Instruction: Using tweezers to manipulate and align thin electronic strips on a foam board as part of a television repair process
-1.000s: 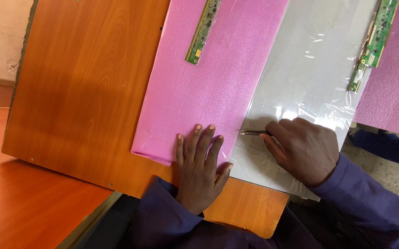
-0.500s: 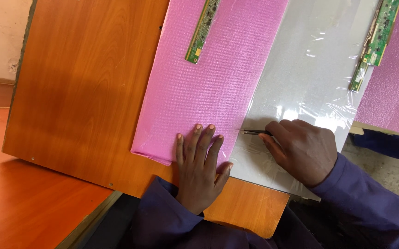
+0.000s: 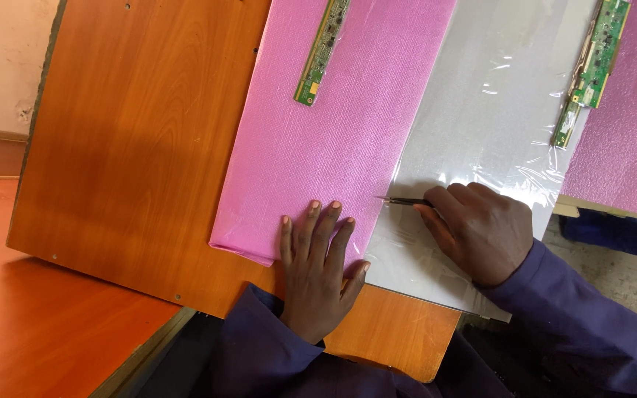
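Note:
My left hand (image 3: 317, 265) lies flat, fingers spread, on the near edge of a pink foam sheet (image 3: 333, 125) on a wooden board. My right hand (image 3: 480, 232) rests on a grey panel (image 3: 480, 110) covered with clear plastic film and pinches thin dark tweezers (image 3: 403, 200). Their tip points left, at the panel's edge beside the pink sheet. A narrow green circuit board (image 3: 321, 51) lies on the pink sheet near the top. Another green circuit board (image 3: 591, 70) lies along the panel's right edge.
The orange-brown wooden board (image 3: 134, 147) extends left of the pink sheet. A second pink foam sheet (image 3: 628, 155) lies at the right. A lower wooden surface (image 3: 38, 332) shows at the bottom left, a pale wall (image 3: 1, 59) at the top left.

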